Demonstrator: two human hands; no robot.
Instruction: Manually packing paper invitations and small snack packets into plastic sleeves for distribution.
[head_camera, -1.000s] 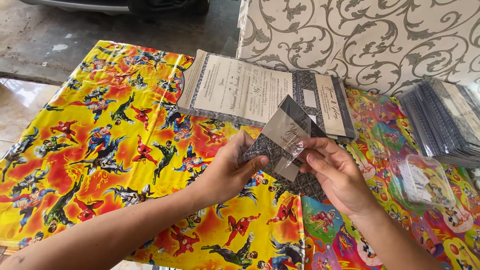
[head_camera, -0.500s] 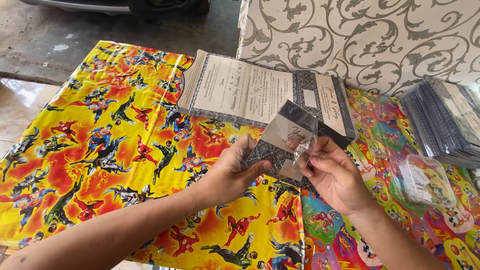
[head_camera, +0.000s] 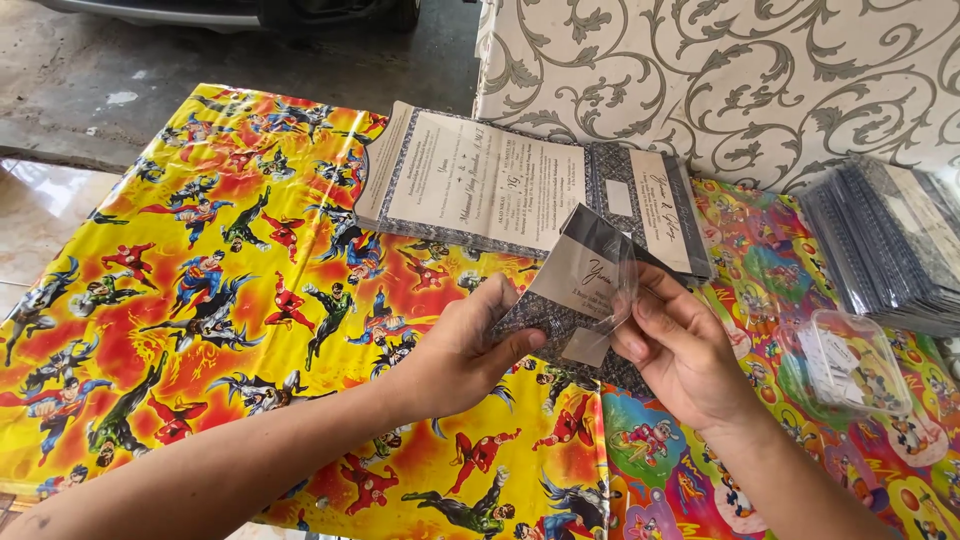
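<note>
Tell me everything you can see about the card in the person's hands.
The card is a folded paper piece, dark grey patterned outside with a pale beige panel bearing script. It sits partly inside a clear plastic sleeve that glints in the light. It is held tilted above the cartoon-print tablecloth, in front of the open card stack. The left hand pinches its lower left; the right hand grips the sleeve's right edge.

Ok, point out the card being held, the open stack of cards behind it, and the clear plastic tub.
held card (head_camera: 585, 275), head view, on its pale face.
open stack of cards (head_camera: 480, 180), head view, on the white printed page.
clear plastic tub (head_camera: 845, 362), head view, on its lid.
</note>
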